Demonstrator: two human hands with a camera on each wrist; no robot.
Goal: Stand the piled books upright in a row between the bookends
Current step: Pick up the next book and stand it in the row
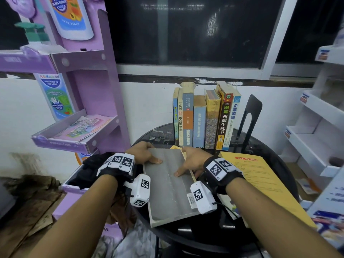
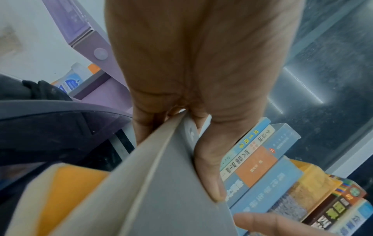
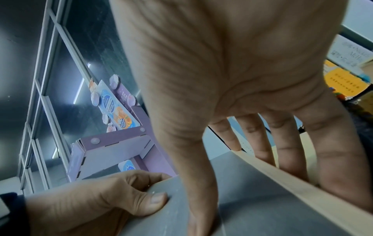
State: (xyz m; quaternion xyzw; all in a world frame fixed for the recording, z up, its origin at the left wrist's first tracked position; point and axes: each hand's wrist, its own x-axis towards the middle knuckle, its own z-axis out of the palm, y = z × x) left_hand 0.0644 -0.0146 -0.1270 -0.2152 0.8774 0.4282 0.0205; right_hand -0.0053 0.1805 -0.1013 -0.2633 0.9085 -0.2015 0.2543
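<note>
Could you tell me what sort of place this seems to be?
Probably a shop's back corner or storeroom: a purple cardboard display stand advertising kids' wash, white display shelves, and a small round black table under a dark window.

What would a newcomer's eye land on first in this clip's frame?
First, the grey book held flat at the near edge of the round black table, the left hand and right hand gripping its far corners, thumbs on the cover. Behind it, a row of books stands upright against the white wall, with a black bookend to its right. A yellow book lies flat beside the right wrist.
</note>
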